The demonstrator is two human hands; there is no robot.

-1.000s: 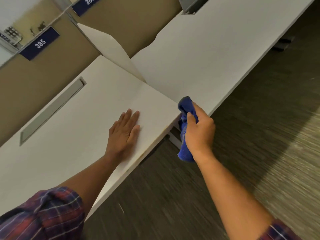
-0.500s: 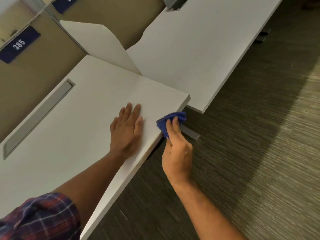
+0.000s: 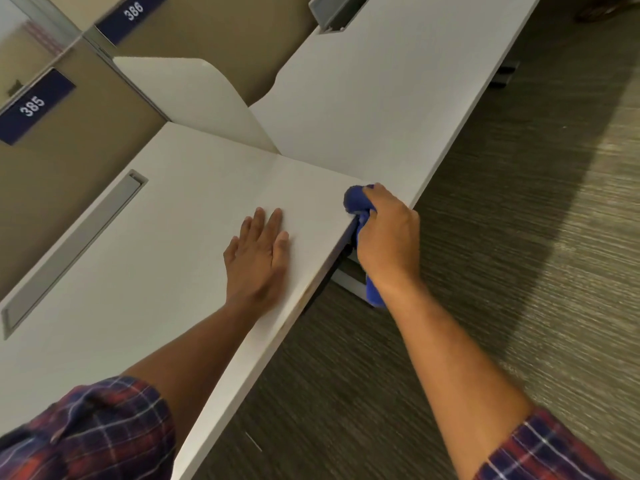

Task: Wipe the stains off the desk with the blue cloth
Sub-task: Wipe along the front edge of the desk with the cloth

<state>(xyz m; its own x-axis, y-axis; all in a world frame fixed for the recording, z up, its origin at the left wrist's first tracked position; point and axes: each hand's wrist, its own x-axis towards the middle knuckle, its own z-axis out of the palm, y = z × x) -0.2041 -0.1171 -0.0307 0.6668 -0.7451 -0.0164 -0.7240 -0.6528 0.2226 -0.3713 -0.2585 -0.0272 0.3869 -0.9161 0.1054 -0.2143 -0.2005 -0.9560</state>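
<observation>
Blue cloth (image 3: 356, 202) at white desk (image 3: 156, 271) corner

Two numbers can be read, each in white digits on a dark blue nameplate fixed to the tan partition behind the desk. The nearer nameplate (image 3: 36, 107), at the left edge of the view, reads "385". The farther nameplate (image 3: 133, 12), near the top of the view and cut off by the upper edge, reads "386". No other writing is legible.
</observation>
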